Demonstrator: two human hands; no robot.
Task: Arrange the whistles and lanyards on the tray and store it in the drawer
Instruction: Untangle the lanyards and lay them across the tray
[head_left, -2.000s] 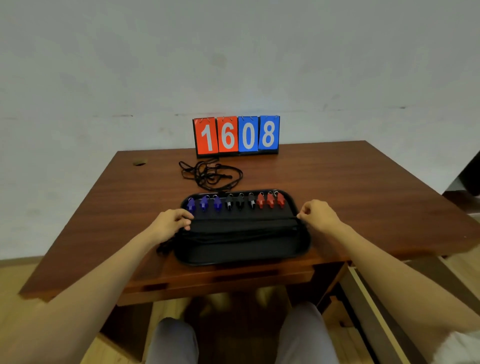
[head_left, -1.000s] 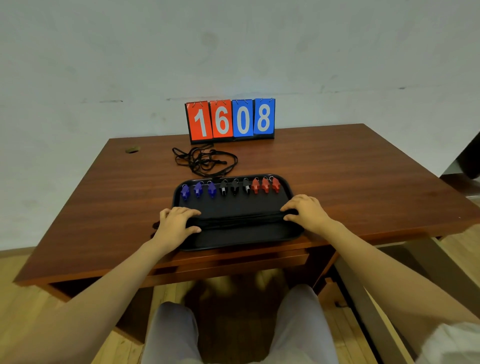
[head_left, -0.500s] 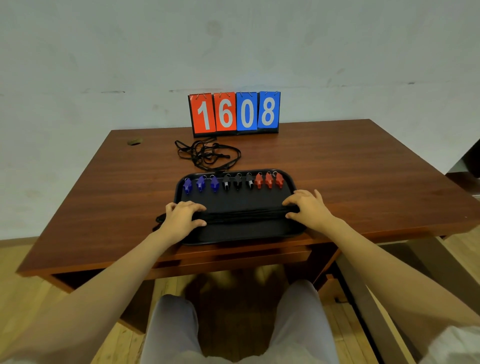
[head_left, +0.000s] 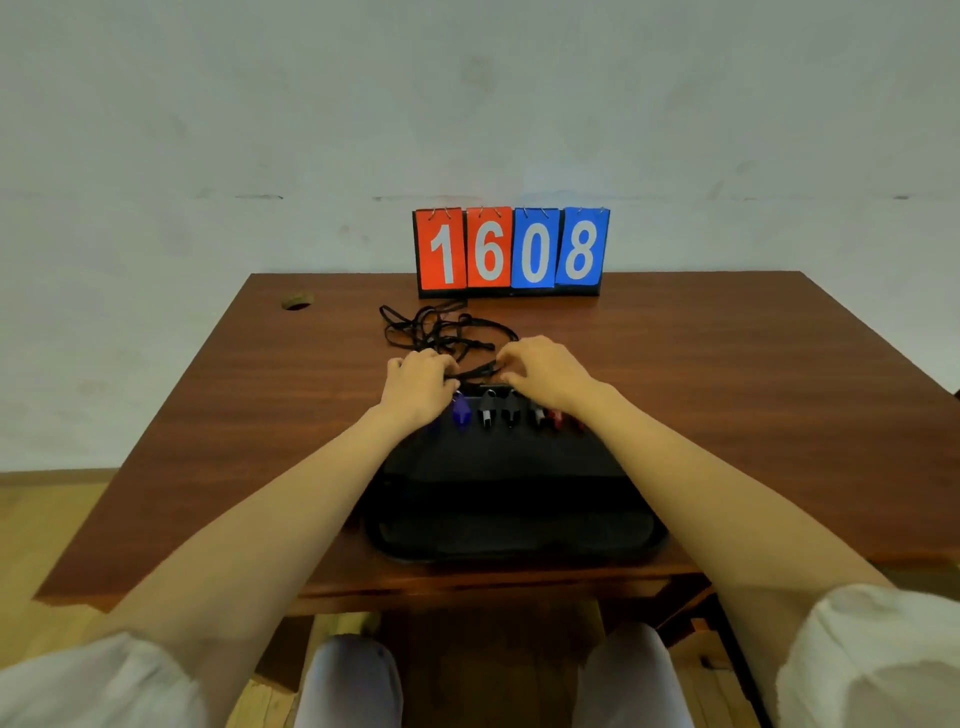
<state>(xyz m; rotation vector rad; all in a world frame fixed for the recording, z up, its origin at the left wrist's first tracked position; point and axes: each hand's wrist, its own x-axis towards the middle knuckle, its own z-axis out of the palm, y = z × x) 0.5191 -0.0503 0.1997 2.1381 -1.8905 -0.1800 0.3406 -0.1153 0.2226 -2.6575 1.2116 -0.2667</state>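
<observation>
A black tray lies at the desk's near edge. Along its far side runs a row of whistles, blue on the left, black in the middle, red on the right, partly hidden by my wrists. Behind the tray sits a tangle of black lanyards. My left hand and my right hand are both over the tray's far rim, fingers curled on a lanyard strand stretched between them. Dark lanyards laid across the tray's middle are hard to make out.
A red and blue flip scoreboard reading 1608 stands at the back of the brown desk, against the wall. A cable hole sits at the desk's back left. My knees are under the front edge.
Both hands left the lanyards laid across the tray's middle and reached forward past the whistle row to the loose tangle, where they now pinch a strand. The camera tilted down and closer.
</observation>
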